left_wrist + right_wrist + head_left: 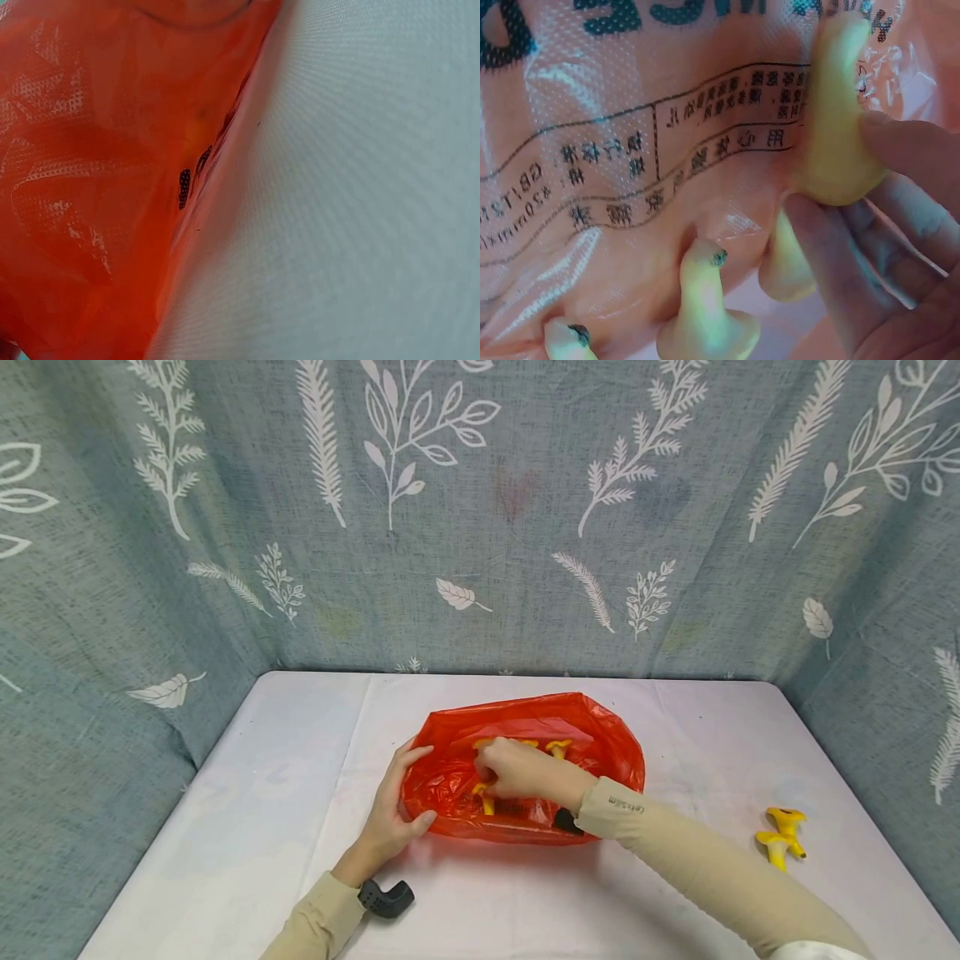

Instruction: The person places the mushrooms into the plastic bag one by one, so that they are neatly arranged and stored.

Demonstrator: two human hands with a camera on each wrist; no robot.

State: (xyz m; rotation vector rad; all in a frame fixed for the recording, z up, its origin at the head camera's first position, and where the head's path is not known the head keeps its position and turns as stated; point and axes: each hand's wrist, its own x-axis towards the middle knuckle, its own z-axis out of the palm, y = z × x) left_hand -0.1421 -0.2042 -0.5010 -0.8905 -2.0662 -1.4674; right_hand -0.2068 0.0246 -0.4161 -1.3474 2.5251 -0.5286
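Note:
A red plastic bag lies with its mouth wide open on the table. My left hand holds the bag's left end, thumb at the front rim and fingers at the back rim. Inside the bag, my right hand pinches a yellow mushroom by its cap, stem pointing up in the right wrist view. Other yellow mushrooms stand in the bag, one near the back wall and another close to my fingers. The left wrist view shows only the bag's outer side and white cloth.
Two more yellow mushrooms lie touching each other on the table's right side. The table has a white cover. A patterned blue-grey curtain hangs behind it and along both sides. A black wrist device sits at the left cuff.

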